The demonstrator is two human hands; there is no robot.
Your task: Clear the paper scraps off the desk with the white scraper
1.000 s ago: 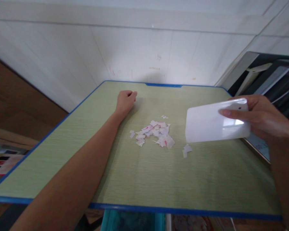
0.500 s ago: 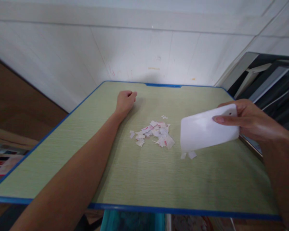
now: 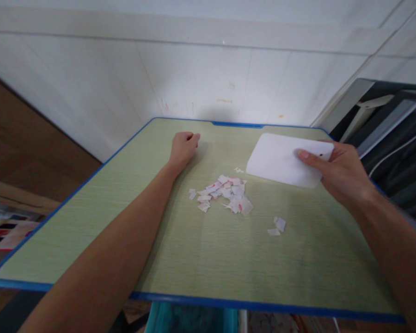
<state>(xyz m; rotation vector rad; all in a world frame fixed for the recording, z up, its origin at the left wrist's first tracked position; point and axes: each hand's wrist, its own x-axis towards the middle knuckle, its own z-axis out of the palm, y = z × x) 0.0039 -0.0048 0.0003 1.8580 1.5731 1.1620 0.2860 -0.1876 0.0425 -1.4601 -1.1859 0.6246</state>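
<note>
My right hand (image 3: 341, 173) grips a flat white plastic scraper card (image 3: 280, 159) by its right end and holds it low over the far right of the green desk (image 3: 211, 259). A small heap of torn white and pink paper scraps (image 3: 225, 193) lies in the middle of the desk, just left of the card. Two loose scraps (image 3: 277, 226) lie apart from the heap, nearer to me. My left hand (image 3: 183, 145) rests on the desk at the far side as a closed fist, with nothing seen in it.
The desk has a blue rim (image 3: 263, 306) and stands against a white tiled wall (image 3: 194, 78). A dark metal frame (image 3: 384, 115) stands off the right edge. A teal bin (image 3: 190, 319) sits below the near edge. Brown floor lies to the left.
My right hand has carried the white card away from the near right, up and toward the far right of the desk, laying it flatter. Two scraps are left behind. The left fist stayed put.
</note>
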